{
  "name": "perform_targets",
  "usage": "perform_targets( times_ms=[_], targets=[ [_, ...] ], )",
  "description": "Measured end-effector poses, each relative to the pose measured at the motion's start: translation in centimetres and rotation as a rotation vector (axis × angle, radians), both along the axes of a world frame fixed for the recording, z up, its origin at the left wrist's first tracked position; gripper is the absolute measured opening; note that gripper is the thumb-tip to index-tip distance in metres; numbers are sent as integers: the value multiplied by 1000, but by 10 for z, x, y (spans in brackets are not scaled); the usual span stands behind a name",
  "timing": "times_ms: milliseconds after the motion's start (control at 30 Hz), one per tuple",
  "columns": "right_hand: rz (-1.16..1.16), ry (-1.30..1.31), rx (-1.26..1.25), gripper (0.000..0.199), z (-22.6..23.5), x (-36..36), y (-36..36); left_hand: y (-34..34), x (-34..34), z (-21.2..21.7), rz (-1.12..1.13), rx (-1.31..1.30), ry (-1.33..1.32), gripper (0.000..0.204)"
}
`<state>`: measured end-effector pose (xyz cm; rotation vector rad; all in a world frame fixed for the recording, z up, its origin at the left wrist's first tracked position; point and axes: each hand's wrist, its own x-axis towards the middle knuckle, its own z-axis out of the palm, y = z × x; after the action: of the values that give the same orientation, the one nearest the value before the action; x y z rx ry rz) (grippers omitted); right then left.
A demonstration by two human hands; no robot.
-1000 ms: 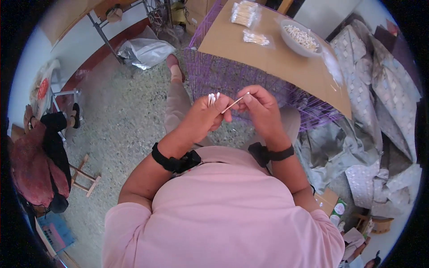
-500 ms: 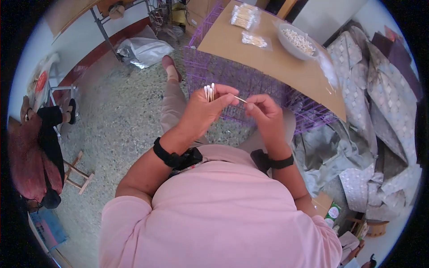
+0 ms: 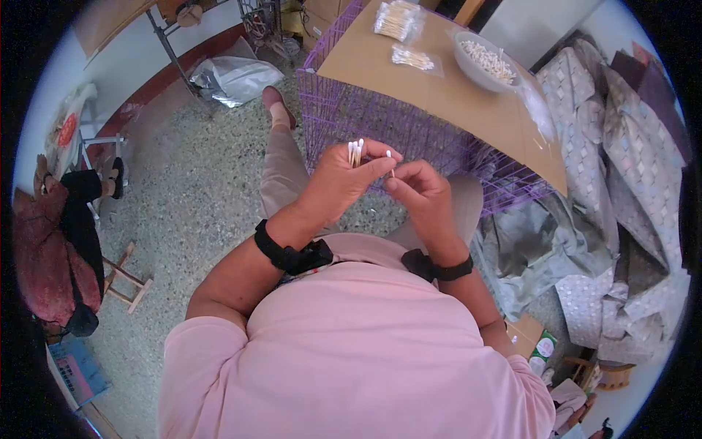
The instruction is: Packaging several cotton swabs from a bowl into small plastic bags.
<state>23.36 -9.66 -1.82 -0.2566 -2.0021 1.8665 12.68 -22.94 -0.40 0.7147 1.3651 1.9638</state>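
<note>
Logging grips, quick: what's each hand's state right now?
Left hand: closed, holding several cotton swabs.
Right hand: closed, pinching a single swab near its lower end; whether the left also grips it, can't tell.

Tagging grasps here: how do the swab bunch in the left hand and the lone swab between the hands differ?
Count: the swab bunch has several swabs; the lone swab is just one.
Hold: the swab bunch sits in the left hand; the lone swab is at the fingertips, where the right hand meets the left.
Shared: both show white tips pointing up.
</note>
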Motion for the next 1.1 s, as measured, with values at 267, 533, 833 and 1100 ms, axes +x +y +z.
perform_targets(
  times_ms=[267,533,833,1100],
  targets=[
    [-92,44,26,13,-5,4,12,14,1,0,-47,1,12,16],
    [-49,-136,164,15,13,12,14,20,-5,-2,-73,-21,83,19],
    [27,-18,21,10,-4,11,14,24,3,-17,-84,-96,166,21],
    [14,81,336,8,22,9,39,23,4,-19,-377,-142,338,29]
  ],
)
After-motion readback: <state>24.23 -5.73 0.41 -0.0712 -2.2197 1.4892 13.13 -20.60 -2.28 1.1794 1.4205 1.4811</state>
